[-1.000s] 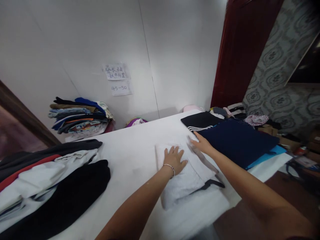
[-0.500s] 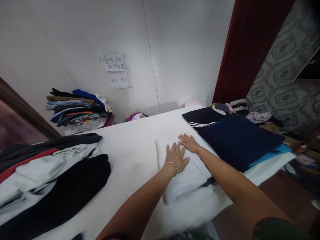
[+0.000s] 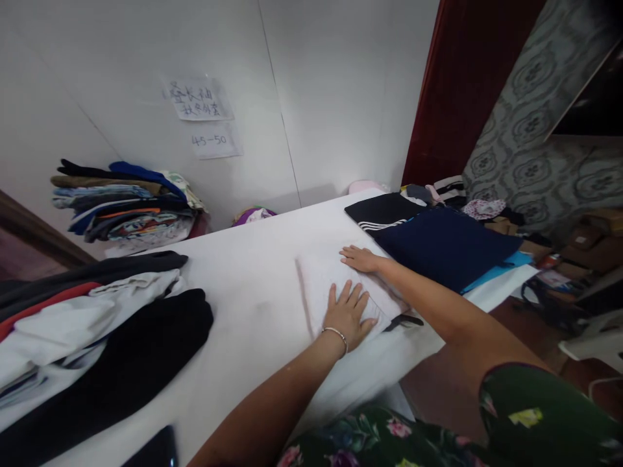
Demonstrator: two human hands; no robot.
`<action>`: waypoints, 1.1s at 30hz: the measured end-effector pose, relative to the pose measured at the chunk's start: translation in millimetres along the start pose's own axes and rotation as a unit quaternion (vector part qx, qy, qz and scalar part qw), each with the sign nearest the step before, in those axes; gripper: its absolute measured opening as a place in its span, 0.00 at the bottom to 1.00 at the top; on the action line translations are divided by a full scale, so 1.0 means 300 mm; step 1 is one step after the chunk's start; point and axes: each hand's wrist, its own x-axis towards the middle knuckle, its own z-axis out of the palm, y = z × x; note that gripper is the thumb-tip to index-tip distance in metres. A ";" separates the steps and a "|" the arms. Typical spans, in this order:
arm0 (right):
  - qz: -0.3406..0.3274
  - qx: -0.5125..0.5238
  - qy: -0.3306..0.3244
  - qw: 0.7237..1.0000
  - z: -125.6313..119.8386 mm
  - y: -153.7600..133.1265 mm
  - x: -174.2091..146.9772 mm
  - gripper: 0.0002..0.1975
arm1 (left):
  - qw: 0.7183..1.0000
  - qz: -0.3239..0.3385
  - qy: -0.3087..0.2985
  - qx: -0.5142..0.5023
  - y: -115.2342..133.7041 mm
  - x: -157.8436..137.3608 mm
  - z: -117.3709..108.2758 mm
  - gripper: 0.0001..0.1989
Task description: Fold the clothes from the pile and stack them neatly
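A white folded garment (image 3: 317, 271) lies flat on the white table, with a dark strip (image 3: 405, 322) sticking out at its right corner. My left hand (image 3: 346, 312), a bracelet at its wrist, rests palm down on the near part of the garment with its fingers spread. Farther back, my right hand (image 3: 361, 259) lies flat on the same garment with fingers outstretched. Neither hand grips anything.
Loose clothes, white (image 3: 73, 324) and black (image 3: 160, 350), are heaped on the left. A folded clothes stack (image 3: 131, 201) stands behind them. On the right lie folded navy (image 3: 448, 246) and black (image 3: 389, 211) garments. A dark flat object (image 3: 154, 449) sits at the front edge.
The garment's near part, which reached toward me before, no longer extends there, and the garment looks shorter. My hands have moved farther apart on it. The view has shifted.
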 end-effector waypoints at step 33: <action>0.135 0.262 0.199 0.934 0.178 0.151 -0.478 0.34 | 0.691 -0.444 0.159 -0.549 -0.263 -0.025 -0.040 0.39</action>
